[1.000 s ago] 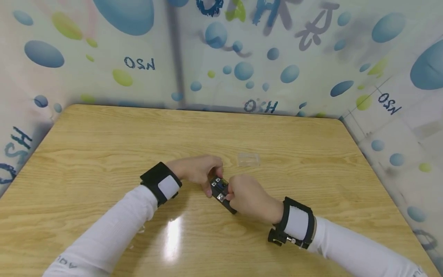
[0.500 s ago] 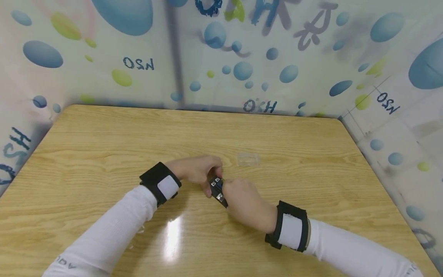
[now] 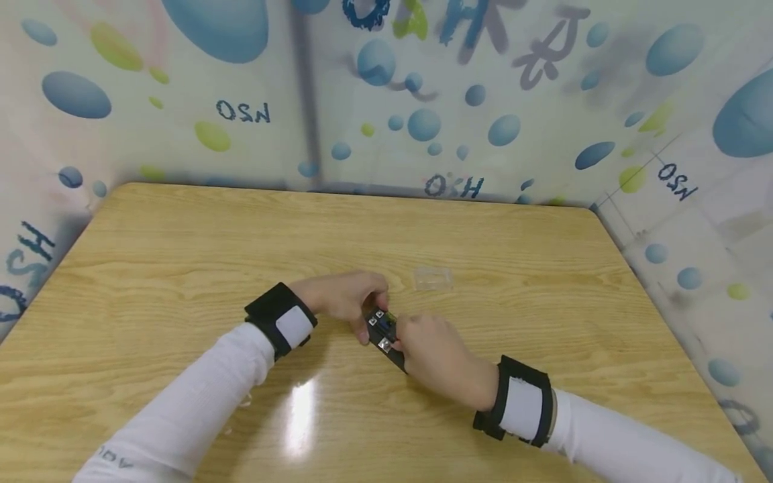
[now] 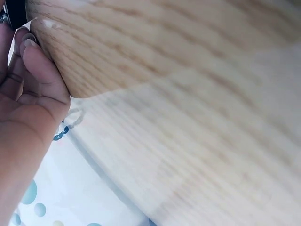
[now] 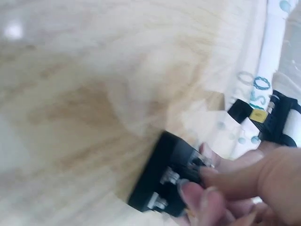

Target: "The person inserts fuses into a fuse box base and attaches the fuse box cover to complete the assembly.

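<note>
A small black block with bright metal fittings point(image 3: 384, 344) lies slanted between both hands in the head view. My left hand point(image 3: 344, 295) grips its far end between thumb and fingers. From the right, my right hand point(image 3: 437, 359) has its fingers curled at the block's side and covers part of it. In the right wrist view the black block point(image 5: 155, 176) shows metal terminals, and the right hand's fingertips point(image 5: 193, 195) pinch at it; the exact part they hold is hidden. Only a dark corner of the block point(image 4: 16, 12) shows beyond the left hand point(image 4: 28, 103) in the left wrist view.
A clear plastic piece point(image 3: 433, 278) lies on the wooden table point(image 3: 241, 228) just beyond the hands. Behind the table's far edge hangs a white backdrop point(image 3: 386, 154) with blue and green spots. Black straps point(image 3: 282, 320) with white patches circle both wrists.
The right hand first shifts left over the block, covering more of it, then draws back right and slightly down, showing more of the metal fittings again. The left hand keeps its place.
</note>
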Demonstrator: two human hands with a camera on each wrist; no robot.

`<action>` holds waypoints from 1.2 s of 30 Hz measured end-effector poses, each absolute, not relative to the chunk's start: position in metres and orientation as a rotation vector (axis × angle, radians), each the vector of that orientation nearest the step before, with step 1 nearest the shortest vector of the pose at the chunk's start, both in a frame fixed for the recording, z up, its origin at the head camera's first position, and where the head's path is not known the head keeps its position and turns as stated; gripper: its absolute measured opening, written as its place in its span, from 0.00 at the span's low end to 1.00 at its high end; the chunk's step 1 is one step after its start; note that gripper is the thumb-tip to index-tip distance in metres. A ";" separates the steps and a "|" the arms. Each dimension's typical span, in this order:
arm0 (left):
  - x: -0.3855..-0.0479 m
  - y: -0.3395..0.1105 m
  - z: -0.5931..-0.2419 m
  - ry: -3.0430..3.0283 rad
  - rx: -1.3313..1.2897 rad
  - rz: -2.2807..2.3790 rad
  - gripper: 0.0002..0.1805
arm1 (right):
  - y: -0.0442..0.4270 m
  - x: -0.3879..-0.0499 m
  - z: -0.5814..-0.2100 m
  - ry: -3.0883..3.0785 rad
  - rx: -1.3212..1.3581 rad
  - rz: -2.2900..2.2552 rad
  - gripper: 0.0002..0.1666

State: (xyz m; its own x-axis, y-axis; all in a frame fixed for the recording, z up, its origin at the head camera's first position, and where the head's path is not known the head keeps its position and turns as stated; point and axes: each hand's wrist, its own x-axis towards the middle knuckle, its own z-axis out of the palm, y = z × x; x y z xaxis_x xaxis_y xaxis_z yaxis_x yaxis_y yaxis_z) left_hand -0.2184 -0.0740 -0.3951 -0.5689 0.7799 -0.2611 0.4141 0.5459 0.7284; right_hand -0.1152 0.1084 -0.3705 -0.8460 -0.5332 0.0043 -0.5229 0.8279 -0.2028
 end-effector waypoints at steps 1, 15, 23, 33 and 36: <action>-0.219 -0.074 -0.395 2.209 0.960 0.830 0.27 | 0.109 -0.115 -0.369 2.942 -0.849 -0.306 0.09; -0.219 -0.071 -0.394 2.207 0.963 0.825 0.27 | 0.138 -0.152 -0.338 2.854 -0.959 -0.514 0.10; -0.218 -0.072 -0.395 2.205 0.978 0.836 0.27 | 0.157 -0.158 -0.339 2.909 -0.861 -0.457 0.14; -0.218 -0.073 -0.395 2.197 0.949 0.849 0.28 | 0.184 -0.173 -0.335 2.995 -0.668 -0.356 0.22; -0.218 -0.073 -0.395 2.199 0.947 0.846 0.28 | 0.190 -0.178 -0.333 2.998 -0.655 -0.347 0.24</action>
State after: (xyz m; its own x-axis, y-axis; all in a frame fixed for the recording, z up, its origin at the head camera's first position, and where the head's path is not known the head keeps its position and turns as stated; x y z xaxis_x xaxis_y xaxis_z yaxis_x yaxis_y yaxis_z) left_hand -0.2183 -0.0731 -0.3955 -0.5706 0.7777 -0.2637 0.4006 0.5439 0.7373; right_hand -0.1776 0.1898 -0.3329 -0.9086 -0.4176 -0.0045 -0.4055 0.8848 -0.2294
